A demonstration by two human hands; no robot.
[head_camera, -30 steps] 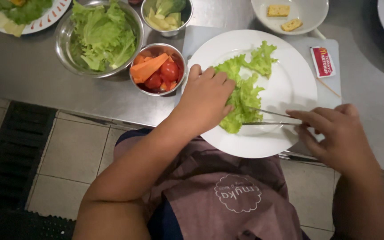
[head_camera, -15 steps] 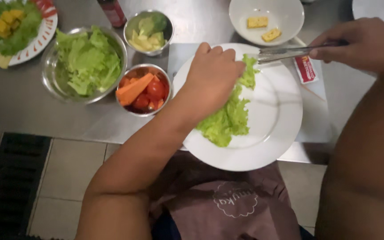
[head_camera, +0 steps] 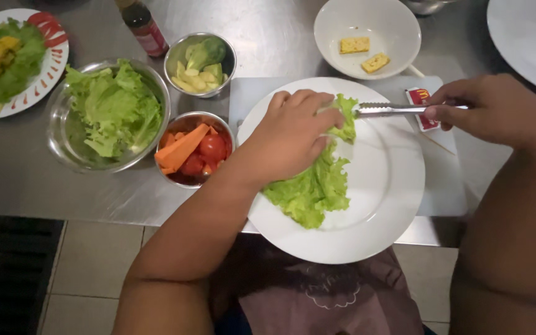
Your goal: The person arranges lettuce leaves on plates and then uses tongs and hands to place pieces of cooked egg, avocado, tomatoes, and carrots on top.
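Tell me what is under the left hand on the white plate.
Lettuce leaves lie on the white plate under the left hand. The leaf parts beneath the palm are covered.

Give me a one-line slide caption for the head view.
Left hand presses lettuce on a white plate while the right hand holds metal tongs at the leaf.

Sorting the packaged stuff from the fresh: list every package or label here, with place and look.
Sachet: small red packet with a yellow mark, flat on the board right of the plate, beside the right hand.
Bottle: dark, with a red label, at the counter's far edge behind the bowls.
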